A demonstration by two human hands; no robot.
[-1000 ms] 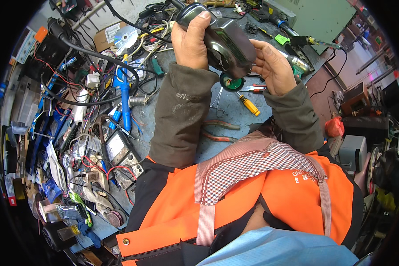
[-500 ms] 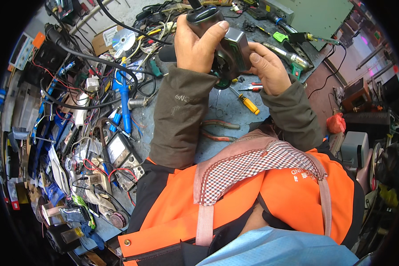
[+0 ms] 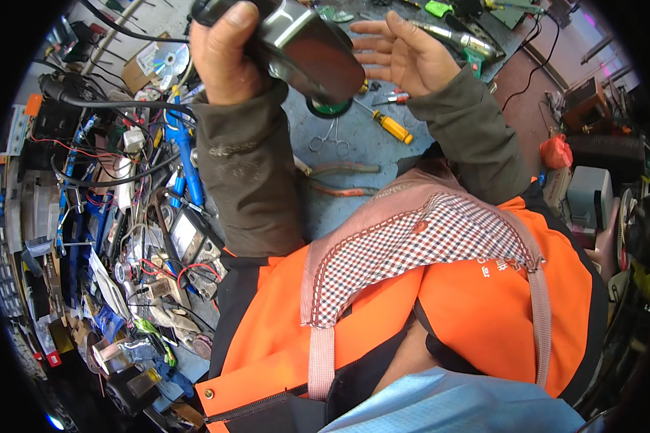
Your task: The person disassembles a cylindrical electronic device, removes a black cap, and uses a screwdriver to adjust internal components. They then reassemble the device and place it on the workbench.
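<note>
My left hand (image 3: 226,61) is wrapped round a bulky black-and-grey device (image 3: 314,54), its thumb lying along the top. The device has a glossy boxy casing and a round end with some green in it; its exact kind I cannot make out. My right hand (image 3: 415,61) is apart from it, just to the right, with fingers stretched out and nothing in them. Below on the blue-grey bench lie a yellow-handled screwdriver (image 3: 392,128), scissor-handled forceps (image 3: 330,141) and pliers-like handles (image 3: 343,191), partly covered by my clothing.
Tangled cables, boards, a blue tube-like tool (image 3: 184,148) and a disc (image 3: 172,59) crowd the left side. A metal-bodied tool with a green part (image 3: 473,58) lies at the far right of the bench. Beyond the edge are a red bag (image 3: 556,152) and a grey box (image 3: 589,189).
My left hand has moved left with the device and turned it, so its grey casing faces up. My right hand has come off the device and spread its fingers.
</note>
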